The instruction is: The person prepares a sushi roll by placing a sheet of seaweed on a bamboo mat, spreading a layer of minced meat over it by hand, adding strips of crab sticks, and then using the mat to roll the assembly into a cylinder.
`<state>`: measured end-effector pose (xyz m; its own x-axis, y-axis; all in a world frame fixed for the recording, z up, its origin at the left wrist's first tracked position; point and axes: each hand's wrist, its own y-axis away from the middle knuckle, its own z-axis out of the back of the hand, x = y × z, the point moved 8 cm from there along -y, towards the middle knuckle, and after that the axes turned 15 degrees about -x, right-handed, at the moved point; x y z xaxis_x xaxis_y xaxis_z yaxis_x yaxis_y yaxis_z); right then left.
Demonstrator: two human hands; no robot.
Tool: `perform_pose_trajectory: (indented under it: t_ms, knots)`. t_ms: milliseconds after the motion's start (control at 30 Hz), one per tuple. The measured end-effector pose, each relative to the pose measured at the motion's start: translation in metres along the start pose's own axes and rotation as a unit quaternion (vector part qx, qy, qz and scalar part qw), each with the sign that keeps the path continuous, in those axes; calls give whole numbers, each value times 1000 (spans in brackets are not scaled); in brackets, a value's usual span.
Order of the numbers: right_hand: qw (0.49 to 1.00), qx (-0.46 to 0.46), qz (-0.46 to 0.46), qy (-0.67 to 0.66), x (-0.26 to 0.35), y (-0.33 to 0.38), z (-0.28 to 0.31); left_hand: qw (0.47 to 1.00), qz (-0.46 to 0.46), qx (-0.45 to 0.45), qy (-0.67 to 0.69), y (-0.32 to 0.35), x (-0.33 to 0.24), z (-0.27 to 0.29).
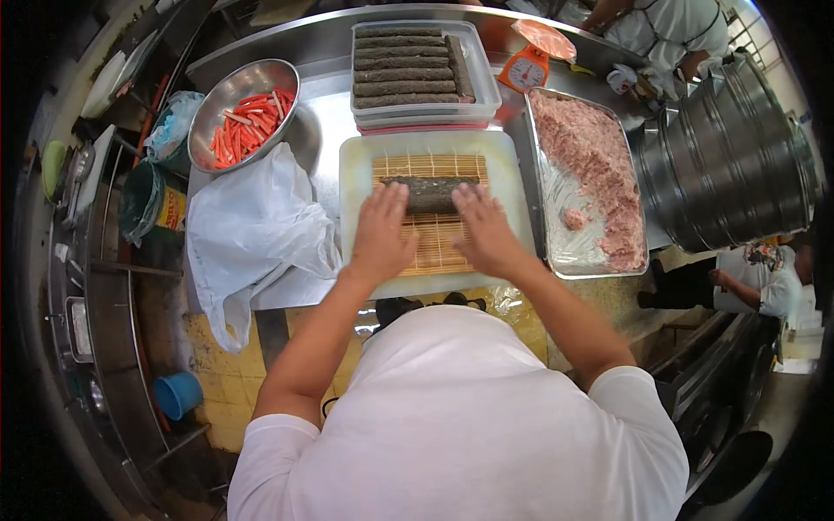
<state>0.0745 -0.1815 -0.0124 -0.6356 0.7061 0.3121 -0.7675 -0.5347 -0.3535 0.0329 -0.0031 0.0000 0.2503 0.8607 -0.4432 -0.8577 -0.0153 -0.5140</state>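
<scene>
A dark seaweed-wrapped roll (pixel 431 195) lies crosswise on a bamboo rolling mat (pixel 433 252), which rests on a pale cutting board (pixel 354 161). My left hand (pixel 382 230) touches the roll's left end, fingers stretched forward over it. At the other end, the fingers of my right hand (pixel 486 230) lie spread on the roll, and that hand is a little blurred. Neither hand wraps round the roll. Beyond the board, a clear plastic container (pixel 485 82) holds several similar rolls. Minced meat (pixel 599 156) half fills a metal tray (pixel 598 275) on the right.
Left of the board, a steel bowl (pixel 207 122) of red and white crab sticks (pixel 248 128) stands behind a white plastic bag (pixel 261 226). An orange scale (pixel 525 71) sits by the far edge. Stacked round metal pans (pixel 721 165) rise at right; two other people are nearby.
</scene>
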Motion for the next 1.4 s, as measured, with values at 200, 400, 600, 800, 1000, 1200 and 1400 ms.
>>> perform_pose_trajectory:
  t_ms: [200, 400, 600, 800, 1000, 1200, 1400]
  knots:
    - [998, 0, 15, 66, -10, -32, -44, 995, -11, 65, -81, -8, -6, -52]
    - [990, 108, -57, 65, -24, -61, -44, 985, 6, 135, -103, -41, 13, -56]
    - [995, 87, -26, 39, -5, 3, -53, 961, 32, 261, -79, 2, 10, -57]
    - [998, 1, -12, 62, 2, -23, -38, 980, -5, 155, -126, -16, 5, -45]
    - [998, 40, 10, 53, 18, 6, -35, 982, -24, 156, -106, 13, -15, -35]
    - [997, 50, -8, 64, 10, -26, -37, 976, -9, 178, -127, -19, -6, -40]
    - [998, 38, 5, 49, 8, -13, -47, 974, -9, 197, -112, -9, -3, -47]
